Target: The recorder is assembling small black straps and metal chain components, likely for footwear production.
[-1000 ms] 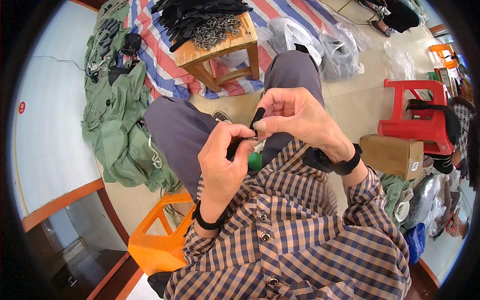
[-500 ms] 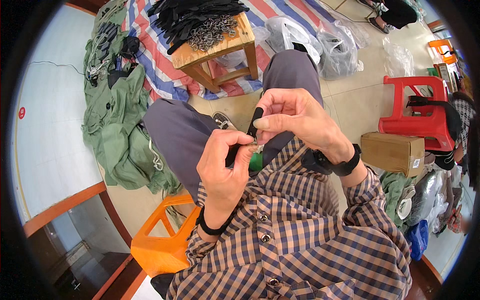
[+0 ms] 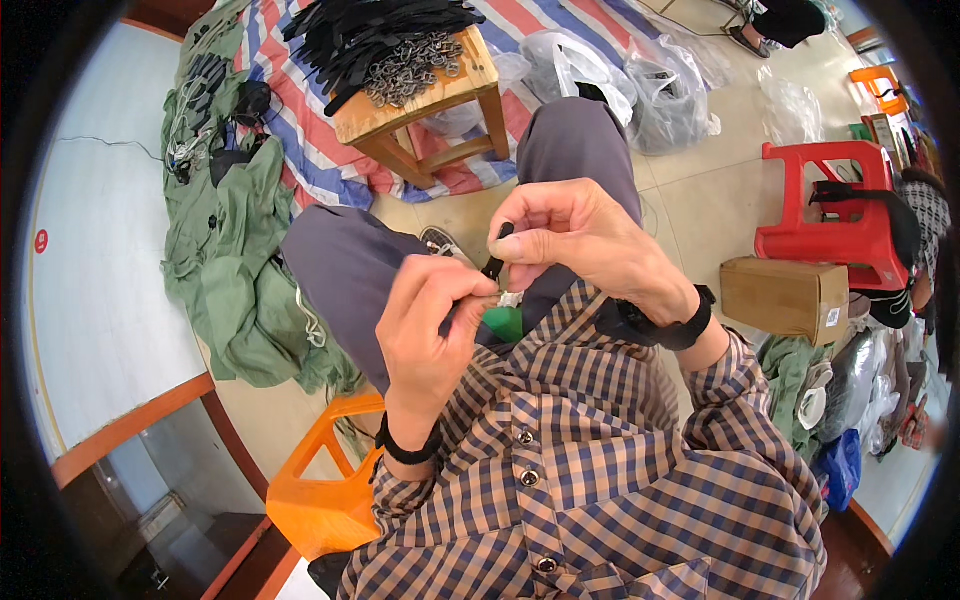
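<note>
Over my lap, a short black fabric strap [image 3: 497,262] stands between my two hands. My right hand [image 3: 575,228] is closed, with thumb and forefinger pinching the strap's upper part. At its lower end my left hand [image 3: 430,312] pinches the strap between thumb and bent forefinger; any small piece under these fingertips is hidden. Just below the fingertips a green object [image 3: 504,322] with a whitish bit on top shows at my lap. Beyond my knees, many black straps [image 3: 365,40] and a heap of metal rings [image 3: 412,68] lie on a wooden stool [image 3: 465,90].
A striped sheet [image 3: 335,150] covers the floor ahead, with plastic bags [image 3: 672,105] beside it. Green cloth [image 3: 240,300] lies to the left. An orange stool [image 3: 325,495] stands near my left elbow; at right are a cardboard box [image 3: 780,300] and a red stool [image 3: 835,200].
My left hand has shifted slightly left, and its fingers have turned a little. My right hand has moved slightly left with the strap, and less of the strap shows above its fingers.
</note>
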A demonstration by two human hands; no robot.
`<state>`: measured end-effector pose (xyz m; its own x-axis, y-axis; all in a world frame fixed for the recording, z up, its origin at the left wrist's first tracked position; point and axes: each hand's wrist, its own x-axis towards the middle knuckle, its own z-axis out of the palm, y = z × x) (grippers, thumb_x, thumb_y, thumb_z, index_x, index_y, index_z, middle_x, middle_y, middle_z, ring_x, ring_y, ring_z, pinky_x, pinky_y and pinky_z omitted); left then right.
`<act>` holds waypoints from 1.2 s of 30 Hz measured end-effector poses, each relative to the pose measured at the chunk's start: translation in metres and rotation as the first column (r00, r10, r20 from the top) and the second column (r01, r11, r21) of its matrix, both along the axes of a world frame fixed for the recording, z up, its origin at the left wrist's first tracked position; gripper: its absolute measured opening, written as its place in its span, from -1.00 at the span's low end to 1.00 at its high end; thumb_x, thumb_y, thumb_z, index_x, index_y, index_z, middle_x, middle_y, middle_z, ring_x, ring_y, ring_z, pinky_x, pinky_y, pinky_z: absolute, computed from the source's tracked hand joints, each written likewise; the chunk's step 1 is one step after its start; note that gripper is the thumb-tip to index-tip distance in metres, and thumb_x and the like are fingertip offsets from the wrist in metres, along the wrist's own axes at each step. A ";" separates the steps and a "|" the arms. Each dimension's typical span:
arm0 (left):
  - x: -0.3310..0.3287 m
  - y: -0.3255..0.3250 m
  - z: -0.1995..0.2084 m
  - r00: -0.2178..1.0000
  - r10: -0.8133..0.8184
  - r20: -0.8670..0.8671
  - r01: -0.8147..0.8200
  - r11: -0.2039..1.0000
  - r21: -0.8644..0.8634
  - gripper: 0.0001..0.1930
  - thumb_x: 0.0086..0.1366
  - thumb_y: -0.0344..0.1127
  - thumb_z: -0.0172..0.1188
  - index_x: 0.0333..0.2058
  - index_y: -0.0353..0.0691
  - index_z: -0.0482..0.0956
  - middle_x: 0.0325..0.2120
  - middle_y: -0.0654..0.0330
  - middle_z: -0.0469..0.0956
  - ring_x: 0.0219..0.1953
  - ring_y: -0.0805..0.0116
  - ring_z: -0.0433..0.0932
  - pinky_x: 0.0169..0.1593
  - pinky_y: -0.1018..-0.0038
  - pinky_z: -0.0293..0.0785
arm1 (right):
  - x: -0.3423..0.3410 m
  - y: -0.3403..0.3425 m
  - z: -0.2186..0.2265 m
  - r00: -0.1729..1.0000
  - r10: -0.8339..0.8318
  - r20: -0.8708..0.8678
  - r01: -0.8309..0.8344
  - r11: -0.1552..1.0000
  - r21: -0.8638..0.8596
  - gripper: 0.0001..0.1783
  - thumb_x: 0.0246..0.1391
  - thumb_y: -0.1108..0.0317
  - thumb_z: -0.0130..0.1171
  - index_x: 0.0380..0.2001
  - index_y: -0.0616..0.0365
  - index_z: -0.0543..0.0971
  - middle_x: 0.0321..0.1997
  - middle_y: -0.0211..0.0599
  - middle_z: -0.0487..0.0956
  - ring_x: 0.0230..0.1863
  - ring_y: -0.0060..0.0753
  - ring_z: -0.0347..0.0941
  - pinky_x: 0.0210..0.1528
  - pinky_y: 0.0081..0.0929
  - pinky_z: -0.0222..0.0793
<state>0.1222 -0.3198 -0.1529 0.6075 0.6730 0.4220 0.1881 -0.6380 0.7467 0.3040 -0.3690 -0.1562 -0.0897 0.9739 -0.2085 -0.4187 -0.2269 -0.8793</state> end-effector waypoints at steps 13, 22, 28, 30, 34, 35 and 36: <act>0.002 -0.007 -0.005 0.985 0.157 0.067 -0.166 0.976 0.145 -0.85 -0.02 -0.47 0.32 -0.45 -0.27 0.53 -0.50 0.16 0.48 -0.44 0.29 0.47 -0.37 0.51 0.38 | -0.005 0.003 0.002 0.999 -0.051 0.011 0.051 0.999 -0.016 -0.90 0.08 0.42 0.14 -0.40 0.25 0.50 -0.53 -0.45 0.54 -0.52 -0.70 0.46 -0.45 -0.72 0.42; -0.004 0.006 -0.003 1.000 0.007 0.027 -0.011 0.989 0.150 -0.88 0.03 -0.48 0.28 -0.43 -0.24 0.53 -0.47 0.18 0.45 -0.45 0.33 0.47 -0.43 0.53 0.40 | -0.005 0.004 0.000 0.999 -0.033 0.000 0.033 0.999 0.041 -0.93 0.08 0.46 0.13 -0.40 0.25 0.50 -0.52 -0.44 0.53 -0.52 -0.72 0.44 -0.46 -0.73 0.40; -0.005 0.015 0.001 0.993 -0.120 -0.002 0.120 0.991 0.057 -0.89 0.04 -0.50 0.25 -0.44 -0.26 0.50 -0.48 0.18 0.45 -0.45 0.32 0.46 -0.44 0.54 0.39 | -0.007 0.003 -0.004 0.999 -0.041 -0.011 0.042 0.997 0.068 -0.94 0.08 0.47 0.12 -0.41 0.25 0.50 -0.52 -0.47 0.52 -0.51 -0.73 0.43 -0.44 -0.72 0.40; -0.009 0.019 -0.001 0.978 -0.204 0.036 0.207 0.953 -0.223 -0.91 0.07 -0.54 0.22 -0.45 -0.29 0.48 -0.48 0.19 0.43 -0.48 0.38 0.46 -0.44 0.57 0.38 | -0.007 0.003 0.001 0.998 -0.016 0.057 0.013 0.999 0.050 -0.92 0.07 0.46 0.14 -0.39 0.26 0.52 -0.49 -0.44 0.52 -0.48 -0.67 0.48 -0.38 -0.70 0.44; -0.009 0.019 -0.006 0.977 -0.199 0.075 0.211 0.861 -0.463 -0.92 0.10 -0.57 0.18 -0.44 -0.31 0.46 -0.47 0.21 0.41 -0.52 0.48 0.45 -0.45 0.61 0.38 | -0.009 0.004 -0.001 0.993 -0.020 0.112 0.016 0.999 0.042 -0.93 0.07 0.48 0.12 -0.39 0.28 0.51 -0.50 -0.44 0.52 -0.49 -0.68 0.47 -0.40 -0.70 0.42; -0.007 0.018 -0.007 0.981 -0.179 0.070 0.190 0.868 -0.459 -0.92 0.11 -0.58 0.17 -0.43 -0.32 0.45 -0.46 0.21 0.40 -0.52 0.50 0.45 -0.45 0.62 0.38 | -0.009 0.004 0.000 0.990 -0.034 0.139 0.029 0.999 0.032 -0.93 0.07 0.49 0.12 -0.39 0.28 0.51 -0.50 -0.44 0.51 -0.49 -0.68 0.46 -0.41 -0.70 0.42; -0.007 0.016 -0.007 0.986 -0.154 0.063 0.166 0.876 -0.454 -0.92 0.13 -0.58 0.16 -0.42 -0.33 0.44 -0.46 0.22 0.39 -0.53 0.53 0.45 -0.45 0.63 0.39 | -0.010 0.005 0.001 0.985 -0.043 0.166 0.040 0.999 0.024 -0.93 0.07 0.49 0.12 -0.38 0.28 0.51 -0.50 -0.45 0.51 -0.49 -0.68 0.45 -0.41 -0.70 0.41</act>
<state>0.1156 -0.3036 -0.1595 0.7168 0.6889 0.1078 0.0909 -0.2456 0.9651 0.2945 -0.3642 -0.1553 -0.0152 0.9802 -0.1973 -0.2752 -0.1938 -0.9417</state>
